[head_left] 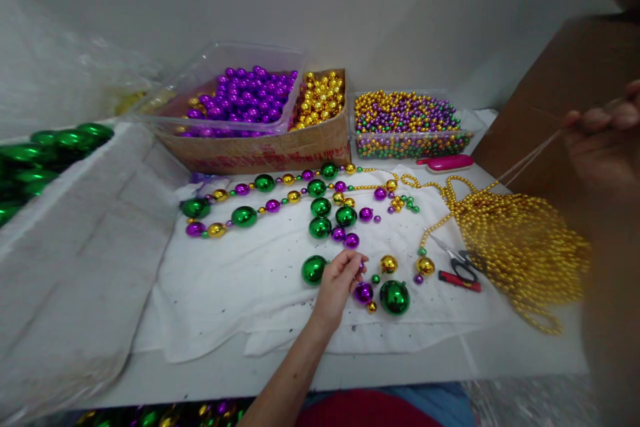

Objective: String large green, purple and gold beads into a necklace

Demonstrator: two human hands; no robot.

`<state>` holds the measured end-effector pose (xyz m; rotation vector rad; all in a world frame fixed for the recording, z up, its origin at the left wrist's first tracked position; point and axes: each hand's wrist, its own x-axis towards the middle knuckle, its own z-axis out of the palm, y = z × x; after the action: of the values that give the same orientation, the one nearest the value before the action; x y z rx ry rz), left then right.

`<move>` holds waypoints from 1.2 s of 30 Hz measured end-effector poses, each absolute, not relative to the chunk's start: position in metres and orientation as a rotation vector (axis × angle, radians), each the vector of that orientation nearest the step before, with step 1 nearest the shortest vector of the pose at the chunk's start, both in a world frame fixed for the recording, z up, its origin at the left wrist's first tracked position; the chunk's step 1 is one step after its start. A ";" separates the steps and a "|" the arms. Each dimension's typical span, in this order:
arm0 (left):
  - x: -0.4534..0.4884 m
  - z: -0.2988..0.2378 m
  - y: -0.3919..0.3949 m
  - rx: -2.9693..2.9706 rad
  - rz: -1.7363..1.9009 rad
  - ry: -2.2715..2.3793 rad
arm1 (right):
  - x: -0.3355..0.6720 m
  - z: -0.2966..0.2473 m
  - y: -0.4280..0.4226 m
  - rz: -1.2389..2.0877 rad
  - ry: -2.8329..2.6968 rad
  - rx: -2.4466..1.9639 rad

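My left hand (339,282) rests on the white cloth (225,280), fingers curled in a pinch among loose beads; what it pinches is too small to name. A large green bead (313,269) lies just left of it, a purple bead (363,292) and another large green bead (395,297) just right. My right hand (603,140), blurred at the right edge, is raised and pinches a thin string (530,159) that runs down towards the pile of gold bead strands (520,247). A strand of green, purple and gold beads (265,197) lies across the cloth.
At the back stand a clear tub of purple beads (240,97), a cardboard box of gold beads (320,100) and a tray of small mixed beads (407,120). A pink tool (445,163), scissors (457,260), green balls (40,153) at left, brown cardboard (560,93) at right.
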<state>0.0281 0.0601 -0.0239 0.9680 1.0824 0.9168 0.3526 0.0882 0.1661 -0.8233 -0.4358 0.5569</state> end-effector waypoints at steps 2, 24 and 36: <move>0.027 -0.026 0.059 1.100 0.908 1.153 | 0.349 0.158 0.098 0.570 -0.694 -0.802; 0.026 -0.012 0.094 0.267 1.041 0.690 | 0.208 0.024 -0.043 1.091 -1.020 -1.720; 0.024 -0.010 0.093 0.198 1.036 0.733 | 0.211 0.033 -0.054 1.034 -1.018 -1.826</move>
<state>0.0238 0.0928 -0.0100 0.1985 0.7326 1.0361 0.2108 -0.0538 0.0329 -1.8260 -1.0182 1.0338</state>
